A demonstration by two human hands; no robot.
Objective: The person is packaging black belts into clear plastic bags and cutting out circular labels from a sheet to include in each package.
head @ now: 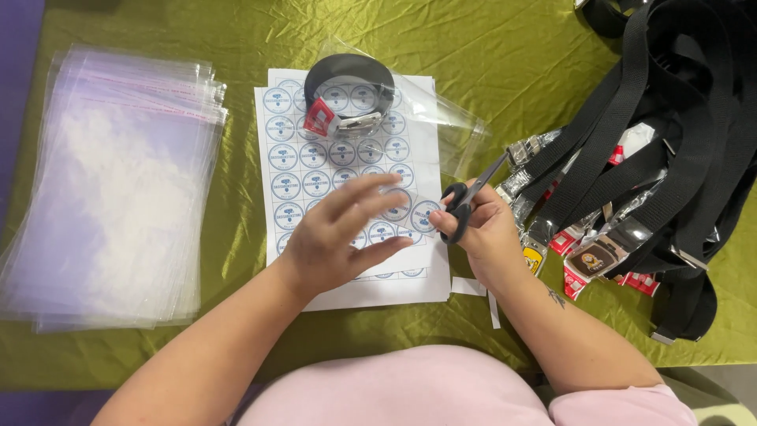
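Stack of clear plastic bags [118,189], heap of black belts [654,150], green tablecloth [505,55].

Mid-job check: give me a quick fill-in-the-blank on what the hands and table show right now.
1. The right hand holds black-handled ____.
2. The left hand hovers over a white sheet of round ____.
3. A coiled black belt in a clear bag lies at the sheet's ____ end.
4. The stack of clear bags lies to the sheet's ____.

Missing words: scissors; stickers; far; left
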